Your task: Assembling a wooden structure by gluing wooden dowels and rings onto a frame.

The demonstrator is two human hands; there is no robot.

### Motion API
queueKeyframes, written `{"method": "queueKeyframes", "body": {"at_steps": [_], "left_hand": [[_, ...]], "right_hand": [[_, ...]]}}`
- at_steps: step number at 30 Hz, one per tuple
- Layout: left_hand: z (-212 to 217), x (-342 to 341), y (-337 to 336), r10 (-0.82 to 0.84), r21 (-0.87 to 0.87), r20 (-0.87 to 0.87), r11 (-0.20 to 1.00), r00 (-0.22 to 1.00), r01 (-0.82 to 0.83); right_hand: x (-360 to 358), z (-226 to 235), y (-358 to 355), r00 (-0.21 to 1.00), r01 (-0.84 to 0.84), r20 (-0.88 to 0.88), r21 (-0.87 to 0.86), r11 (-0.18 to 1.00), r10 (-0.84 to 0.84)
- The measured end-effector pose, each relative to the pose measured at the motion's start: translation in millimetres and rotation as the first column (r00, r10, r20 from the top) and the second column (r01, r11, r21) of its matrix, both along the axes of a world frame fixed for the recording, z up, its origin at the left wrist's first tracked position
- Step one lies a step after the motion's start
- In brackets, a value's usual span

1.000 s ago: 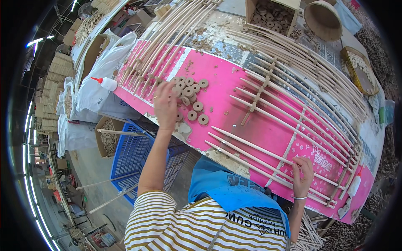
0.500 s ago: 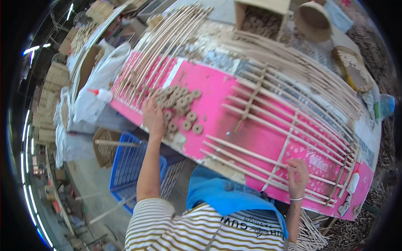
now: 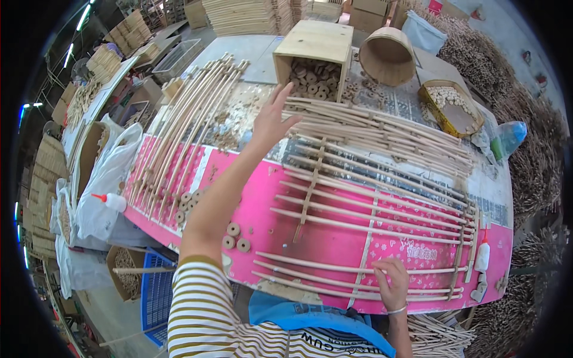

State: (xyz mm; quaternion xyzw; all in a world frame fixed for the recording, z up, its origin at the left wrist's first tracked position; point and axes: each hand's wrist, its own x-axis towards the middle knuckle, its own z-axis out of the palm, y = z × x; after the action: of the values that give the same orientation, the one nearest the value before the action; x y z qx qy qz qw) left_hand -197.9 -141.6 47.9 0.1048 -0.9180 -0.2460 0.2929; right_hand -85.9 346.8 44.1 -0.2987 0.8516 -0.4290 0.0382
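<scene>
My left hand [image 3: 276, 121] is stretched over the far side of the table, fingers extended and holding nothing I can see. Just beyond its fingertips stands a wooden box [image 3: 316, 42] with round wooden rings [image 3: 311, 79] in it. Beneath my left forearm, more loose rings [image 3: 234, 229] lie on the pink table cover. My right hand [image 3: 393, 285] is at the near edge, above several pale wooden rods [image 3: 334, 265]; its fingers are curled together, and whatever they may hold is hidden. Farther up, more rods [image 3: 370, 206] lie side by side across thin wooden crosspieces [image 3: 311, 185].
A bundle of long rods [image 3: 185, 125] lies at the left. Glue bottles stand at the left edge [image 3: 113, 201] and right edge [image 3: 482, 256]. Behind are a round wooden tub [image 3: 387, 56] and a yellow basket [image 3: 450, 107]. A blue crate [image 3: 156, 292] sits below the table.
My left hand has left the loose rings and swung far forward to the box. My right hand keeps its curled pose by the near rods. The whole view has shifted.
</scene>
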Motion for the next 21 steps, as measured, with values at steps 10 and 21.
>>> {"method": "queueKeyframes", "body": {"at_steps": [10,21], "left_hand": [[-37,-204,-49,0.349,-0.256,0.45,0.932,0.822,-0.255],[-64,-228,-67,0.35,-0.414,0.332,0.888,0.876,-0.198]], "right_hand": [[-11,4,-1,0.981,0.135,0.125,0.086,0.987,-0.145],[-32,6,-6,0.967,0.172,0.167,0.135,0.976,-0.193]]}}
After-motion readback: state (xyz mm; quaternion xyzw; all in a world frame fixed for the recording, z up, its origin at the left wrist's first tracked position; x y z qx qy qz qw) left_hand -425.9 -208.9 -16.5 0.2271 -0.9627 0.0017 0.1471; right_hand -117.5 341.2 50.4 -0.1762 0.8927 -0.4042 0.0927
